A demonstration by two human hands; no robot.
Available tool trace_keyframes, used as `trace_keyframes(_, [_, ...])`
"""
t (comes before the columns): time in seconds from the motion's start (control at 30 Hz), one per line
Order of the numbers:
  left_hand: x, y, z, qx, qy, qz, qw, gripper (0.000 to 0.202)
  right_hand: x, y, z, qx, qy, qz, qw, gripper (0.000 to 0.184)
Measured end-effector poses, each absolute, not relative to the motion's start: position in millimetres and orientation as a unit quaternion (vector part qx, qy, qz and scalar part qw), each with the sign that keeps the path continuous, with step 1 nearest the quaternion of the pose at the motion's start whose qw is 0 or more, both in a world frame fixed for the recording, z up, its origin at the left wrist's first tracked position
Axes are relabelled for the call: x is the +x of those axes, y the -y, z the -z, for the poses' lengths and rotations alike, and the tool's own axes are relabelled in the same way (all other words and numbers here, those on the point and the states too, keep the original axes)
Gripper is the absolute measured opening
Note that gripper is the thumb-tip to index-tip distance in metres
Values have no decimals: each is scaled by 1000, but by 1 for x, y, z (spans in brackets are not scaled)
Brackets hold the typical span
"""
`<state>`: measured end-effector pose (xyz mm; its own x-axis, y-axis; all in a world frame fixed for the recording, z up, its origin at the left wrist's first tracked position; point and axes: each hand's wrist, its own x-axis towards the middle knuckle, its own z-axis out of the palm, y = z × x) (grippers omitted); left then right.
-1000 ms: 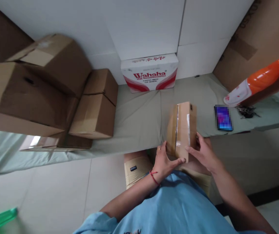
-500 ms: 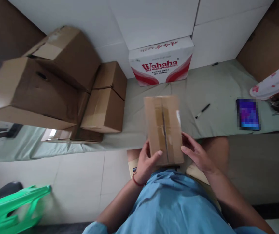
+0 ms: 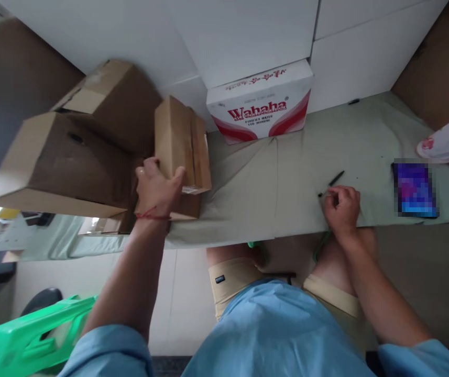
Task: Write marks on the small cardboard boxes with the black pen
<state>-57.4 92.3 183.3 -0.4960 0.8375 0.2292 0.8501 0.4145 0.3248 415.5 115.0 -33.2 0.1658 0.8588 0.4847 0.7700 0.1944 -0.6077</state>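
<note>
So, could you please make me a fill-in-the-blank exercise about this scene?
The left hand grips a cardboard box; the bracelet on that wrist is coloured ____.
The right hand, near the pen, extends from a sleeve coloured ____.
The white box bears the large brand name ____.

Missing words: red; blue; Wahaha.

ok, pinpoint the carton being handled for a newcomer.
On the cloth-covered table, find the white Wahaha box at the back. To its left are brown cartons. It's the tape-seamed carton gripped by the left hand, unlike the others.
</note>
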Motion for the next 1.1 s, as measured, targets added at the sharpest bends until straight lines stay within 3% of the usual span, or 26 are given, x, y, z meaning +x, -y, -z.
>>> trace_keyframes(0.2, [-12, -156, -175, -495, 853, 165, 17, 71, 414, -111, 32, -630, 648, -33, 428, 14])
trace_keyframes(0.4, [-17, -179, -157, -577, 776, 254, 17, 98, 414, -112, 30, -637, 637, -29, 433, 15])
trace_keyframes(0.47, [-17, -166, -158, -604, 747, 277, 35, 84, 414, -112, 29, -637, 636, -34, 434, 15])
trace_keyframes(0.6, [-16, -105, -164, -622, 716, 309, 77, 28, 414, -111, 29, -644, 629, -52, 432, 14])
trace_keyframes(0.67, [-26, -66, -165, -592, 730, 324, 109, 35, 414, -112, 29, -647, 626, -60, 431, 13])
trace_keyframes(0.77, [-63, -16, -164, -471, 761, 378, 238, 31, 414, -112, 29, -642, 632, -66, 429, 12])
trace_keyframes(0.8, [-80, -6, -165, -415, 770, 396, 280, 35, 414, -112, 29, -641, 634, -65, 428, 13])
trace_keyframes(0.87, [-117, 6, -168, -310, 773, 445, 330, 68, 415, -112, 29, -640, 637, -60, 425, 13])
trace_keyframes(0.9, [-135, 7, -171, -291, 770, 461, 332, 75, 415, -112, 30, -641, 637, -56, 425, 14])
trace_keyframes(1.1, [-184, -38, -189, -280, 812, 477, 187, 113, 413, -112, 30, -652, 621, -52, 432, 15])
